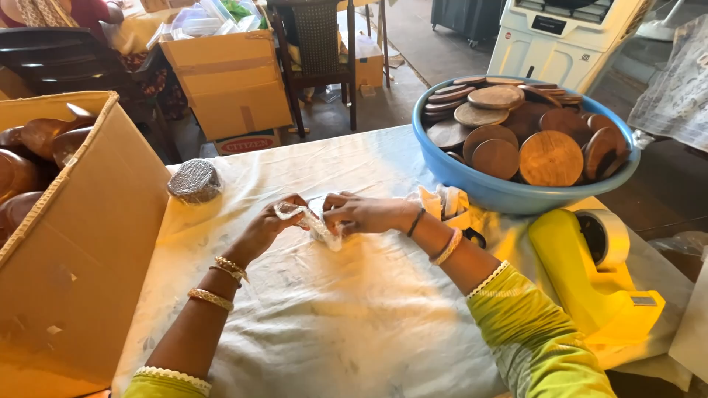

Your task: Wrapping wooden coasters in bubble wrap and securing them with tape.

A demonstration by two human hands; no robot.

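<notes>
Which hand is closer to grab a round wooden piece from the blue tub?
Probably the right hand: the blue tub of wooden discs sits on its side, while the left hand is farther away.

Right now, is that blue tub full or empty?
Full: the blue tub is heaped with round wooden discs, some rising above its rim.

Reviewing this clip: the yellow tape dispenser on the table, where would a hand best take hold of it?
Probably the yellow tape dispenser is best gripped from above, across its narrow body behind the tape roll. It lies flat on the table, sides clear; the blue basin crowds the roll end.
</notes>
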